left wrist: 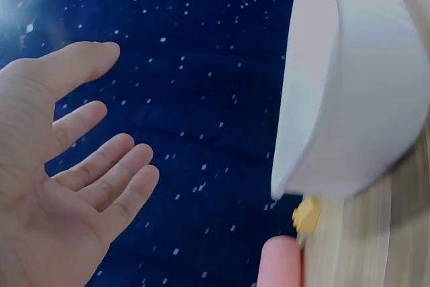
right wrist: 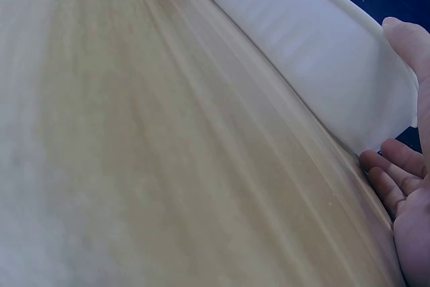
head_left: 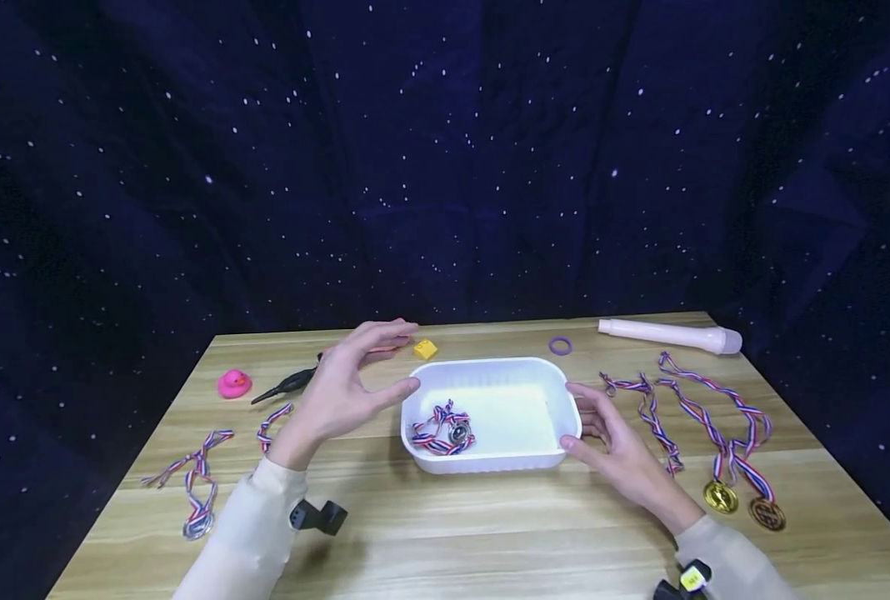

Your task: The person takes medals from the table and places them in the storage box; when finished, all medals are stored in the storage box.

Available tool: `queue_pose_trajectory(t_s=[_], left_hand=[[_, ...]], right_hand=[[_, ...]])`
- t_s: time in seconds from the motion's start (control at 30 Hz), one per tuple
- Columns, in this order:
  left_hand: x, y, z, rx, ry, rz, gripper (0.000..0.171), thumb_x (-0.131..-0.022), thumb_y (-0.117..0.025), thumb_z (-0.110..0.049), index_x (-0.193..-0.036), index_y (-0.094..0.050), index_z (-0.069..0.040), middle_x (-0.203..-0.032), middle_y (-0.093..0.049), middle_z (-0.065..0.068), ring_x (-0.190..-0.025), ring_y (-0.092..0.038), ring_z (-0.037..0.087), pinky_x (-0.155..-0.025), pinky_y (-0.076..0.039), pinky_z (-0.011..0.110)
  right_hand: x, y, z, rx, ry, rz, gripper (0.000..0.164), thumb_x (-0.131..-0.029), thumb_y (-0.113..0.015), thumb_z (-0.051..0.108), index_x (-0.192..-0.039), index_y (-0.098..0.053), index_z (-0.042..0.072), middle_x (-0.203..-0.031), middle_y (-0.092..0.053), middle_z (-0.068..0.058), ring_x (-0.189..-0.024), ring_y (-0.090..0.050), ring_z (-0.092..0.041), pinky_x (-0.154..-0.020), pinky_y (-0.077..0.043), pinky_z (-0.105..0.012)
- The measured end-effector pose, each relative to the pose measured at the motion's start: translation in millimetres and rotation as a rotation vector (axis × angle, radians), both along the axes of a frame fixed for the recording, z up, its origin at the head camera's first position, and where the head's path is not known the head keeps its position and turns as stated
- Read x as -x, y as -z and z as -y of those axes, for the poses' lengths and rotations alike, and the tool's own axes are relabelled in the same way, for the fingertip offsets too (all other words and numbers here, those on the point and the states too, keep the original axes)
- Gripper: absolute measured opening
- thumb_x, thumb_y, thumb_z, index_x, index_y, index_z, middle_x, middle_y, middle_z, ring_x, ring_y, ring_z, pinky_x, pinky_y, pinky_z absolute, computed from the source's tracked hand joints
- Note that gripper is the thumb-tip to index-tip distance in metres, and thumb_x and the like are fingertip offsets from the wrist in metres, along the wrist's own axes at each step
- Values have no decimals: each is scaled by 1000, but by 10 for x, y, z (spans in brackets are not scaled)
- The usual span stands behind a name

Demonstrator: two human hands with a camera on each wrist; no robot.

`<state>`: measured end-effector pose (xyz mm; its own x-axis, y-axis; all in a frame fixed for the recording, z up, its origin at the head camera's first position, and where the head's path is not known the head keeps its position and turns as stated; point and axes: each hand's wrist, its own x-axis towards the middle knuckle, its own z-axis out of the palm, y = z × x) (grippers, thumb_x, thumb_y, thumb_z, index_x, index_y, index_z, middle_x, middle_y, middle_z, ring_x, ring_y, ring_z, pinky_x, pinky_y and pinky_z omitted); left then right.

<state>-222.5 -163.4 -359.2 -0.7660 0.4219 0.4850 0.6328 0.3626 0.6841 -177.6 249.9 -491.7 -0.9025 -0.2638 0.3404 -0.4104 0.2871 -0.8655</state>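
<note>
A white plastic basin (head_left: 482, 463) stands on the wooden table, with a silver-coloured medal (head_left: 459, 432) and its striped ribbon inside at the left. My right hand (head_left: 621, 458) holds the basin's right end, thumb at the rim and fingers bent along the outer wall (right wrist: 316, 52). On the other side, my left hand (head_left: 340, 396) hovers above the table by the basin's left end, fingers spread and holding nothing. The left wrist view shows that palm (left wrist: 60, 226) apart from the basin (left wrist: 376, 85).
Gold (head_left: 720, 497) and bronze (head_left: 767, 513) medals lie right; a silver medal (head_left: 199, 525) lies left. Around the back are a pink rubber duck (head_left: 234, 383), black pointed object (head_left: 287, 385), yellow block (head_left: 426, 349), purple ring (head_left: 561, 346) and pale pink rod (head_left: 670, 335).
</note>
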Motion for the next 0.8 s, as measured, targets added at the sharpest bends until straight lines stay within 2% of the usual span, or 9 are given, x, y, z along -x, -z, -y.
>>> queue_pose_trajectory(t_s=[0.13, 0.2, 0.3, 0.4, 0.5, 0.67, 0.8], left_hand=[[-111, -33, 251, 0, -35, 0, 70, -91, -95, -11, -153, -66, -25, -152, -66, -7, -137, -67, 18, -119, -54, 45], [-174, -33, 383, 17, -75, -1, 70, -91, -95, -11, -153, -66, -27, -151, -67, -9, -136, -67, 16, -118, -54, 41], [-268, -5, 580, 16, -116, -3, 70, -90, -94, -8, -153, -66, -22, -148, -67, -4, -134, -67, 16, -116, -54, 31], [-355, 39, 756, -24, -119, 4, 72, -89, -93, 1, -153, -65, -15, -149, -67, 0, -134, -67, 15, -115, -52, 25], [-434, 89, 921, -42, -122, -3, 72, -87, -91, 8, -152, -65, -9, -148, -68, 2, -133, -68, 13, -114, -53, 23], [-595, 198, 1164, -29, -135, 1, 73, -84, -91, 12, -150, -66, -7, -144, -71, 2, -130, -68, 9, -111, -53, 18], [-741, 308, 1328, -5, -144, 43, 74, -85, -92, 10, -151, -66, -9, -144, -72, 2, -128, -69, 9, -105, -54, 17]], right_hand=[[4, 7, 0, 4, -2, -3, 76, -104, -78, 8, -169, -40, 13, -150, -60, -20, -130, -65, -19, -111, -52, -18], [7, 10, 0, 6, -2, -3, 76, -104, -78, 7, -169, -39, 13, -150, -59, -20, -130, -64, -18, -111, -51, -18], [11, 12, 3, 5, -4, 0, 76, -104, -78, 7, -169, -39, 13, -151, -59, -20, -130, -64, -19, -111, -51, -18], [7, 2, -3, -3, -1, -1, 76, -104, -78, 8, -170, -39, 13, -151, -59, -20, -130, -64, -20, -111, -51, -18], [1, -11, -3, -8, 4, 1, 76, -104, -78, 9, -169, -40, 14, -151, -60, -19, -130, -64, -20, -111, -51, -17], [4, -12, 0, 5, 3, 0, 76, -104, -79, 8, -169, -40, 14, -150, -60, -19, -130, -64, -17, -111, -51, -17], [12, -6, 6, 17, -6, -3, 76, -103, -79, 7, -169, -40, 13, -150, -60, -20, -130, -64, -18, -111, -52, -18]])
